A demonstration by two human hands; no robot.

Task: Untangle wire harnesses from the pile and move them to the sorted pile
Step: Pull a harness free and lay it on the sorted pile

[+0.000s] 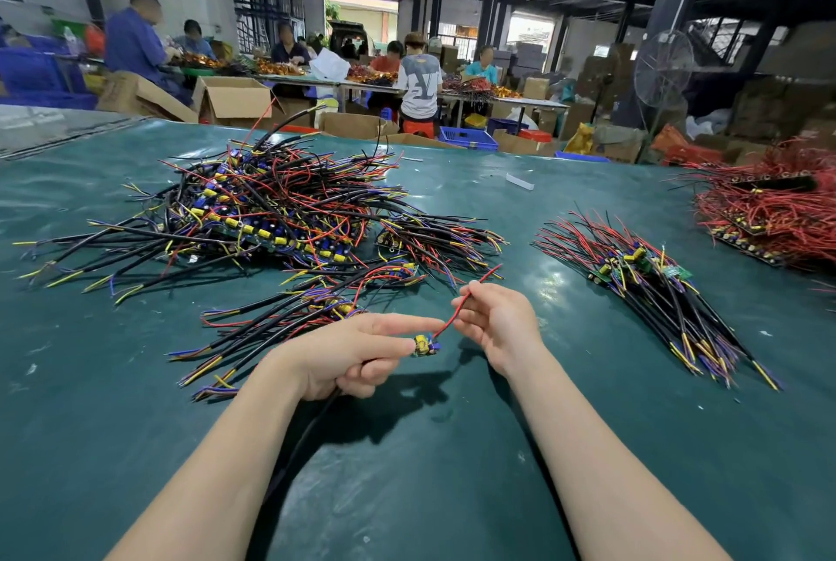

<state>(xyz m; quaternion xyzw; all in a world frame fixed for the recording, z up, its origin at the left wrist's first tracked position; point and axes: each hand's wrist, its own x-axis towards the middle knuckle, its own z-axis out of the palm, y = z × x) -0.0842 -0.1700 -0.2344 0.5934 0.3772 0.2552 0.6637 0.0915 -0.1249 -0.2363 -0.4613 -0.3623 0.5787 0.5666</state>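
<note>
A big tangled pile of wire harnesses (267, 207) lies at the left centre of the green table (452, 447). A neater sorted pile (656, 289) lies to the right. Between them I hold one wire harness (425, 344) above the table. My left hand (357, 357) grips its small board with the yellow part, and its black cable runs down under my left wrist. My right hand (495, 321) pinches the harness's red wire, whose tip sticks up and to the right. A smaller loose bunch of harnesses (289, 321) lies just left of my left hand.
A heap of mostly red-wired boards (773, 207) sits at the far right edge. A small white scrap (520, 180) lies further back on the table. Beyond the table, several people work at benches among cardboard boxes, blue crates and a standing fan (662, 72).
</note>
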